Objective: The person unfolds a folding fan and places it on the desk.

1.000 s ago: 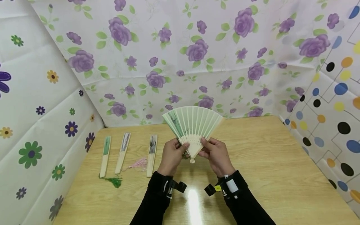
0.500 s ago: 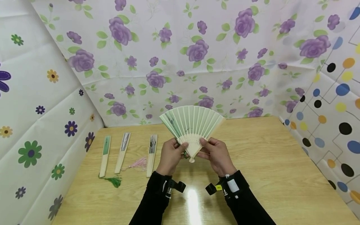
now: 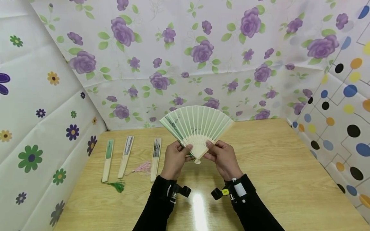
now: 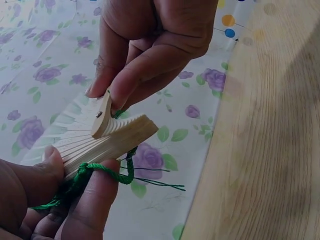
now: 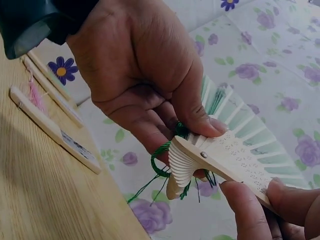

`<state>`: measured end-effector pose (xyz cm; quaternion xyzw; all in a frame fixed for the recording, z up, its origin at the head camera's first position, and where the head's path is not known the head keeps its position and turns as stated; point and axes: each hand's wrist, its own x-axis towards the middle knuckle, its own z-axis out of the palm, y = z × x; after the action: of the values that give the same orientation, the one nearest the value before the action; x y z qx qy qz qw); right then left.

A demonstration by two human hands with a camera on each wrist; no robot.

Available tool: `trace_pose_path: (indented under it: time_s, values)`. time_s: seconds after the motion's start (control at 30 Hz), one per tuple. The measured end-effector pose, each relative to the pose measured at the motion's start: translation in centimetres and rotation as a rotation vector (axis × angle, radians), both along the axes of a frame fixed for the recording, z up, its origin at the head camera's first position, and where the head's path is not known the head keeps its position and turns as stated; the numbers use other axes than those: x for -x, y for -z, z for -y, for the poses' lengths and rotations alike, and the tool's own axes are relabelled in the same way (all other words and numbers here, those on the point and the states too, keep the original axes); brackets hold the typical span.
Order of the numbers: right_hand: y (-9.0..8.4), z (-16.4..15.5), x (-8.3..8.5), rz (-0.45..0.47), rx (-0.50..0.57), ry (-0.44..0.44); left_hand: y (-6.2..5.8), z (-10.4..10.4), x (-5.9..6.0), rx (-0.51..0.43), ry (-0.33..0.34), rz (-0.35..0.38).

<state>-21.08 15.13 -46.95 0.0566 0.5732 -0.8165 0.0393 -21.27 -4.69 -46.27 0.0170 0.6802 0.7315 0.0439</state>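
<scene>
A pale green folding fan, spread wide, is held up over the table in both hands. My left hand pinches its left side, thumb on the front of the pale pierced ribs. On the right side my right hand grips the ribs the same way, thumb in front. A green cord loops over a left finger in the left wrist view, close by the ribs. The pivot with its small rivet shows at the narrow end between the hands. Most of the left hand's lower fingers are behind the fan in the head view.
On the wooden table at left lie three folded fans: a green one, a grey-printed one and a dark-printed one. A green tassel and a pink tassel lie beside them. Patterned cloth hangs behind.
The fan has spread wider, its left edge moving out to the left, and it has risen slightly. Both hands keep their grip and have shifted very little.
</scene>
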Motion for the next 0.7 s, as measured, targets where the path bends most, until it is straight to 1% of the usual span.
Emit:
trace_pose_path:
  time_s: [0.13,0.23,0.53,0.6,0.7]
  values:
    - [0.05,0.02,-0.01,0.0,0.007,0.016,-0.04,-0.04,0.01,-0.006,-0.008,-0.001]
    - [0.02,-0.06,-0.04,-0.001,0.004,0.008,-0.09,-0.07,0.02,-0.009,-0.007,-0.003]
    - [0.01,-0.7,0.12,-0.016,0.004,-0.096,-0.13,0.02,0.06,-0.015,-0.01,0.016]
    - [0.01,-0.68,0.2,-0.011,0.009,-0.094,-0.13,0.04,0.06,-0.022,-0.011,0.016]
    - [0.05,-0.44,0.27,0.005,0.01,-0.068,-0.09,0.02,0.05,-0.035,-0.018,0.004]
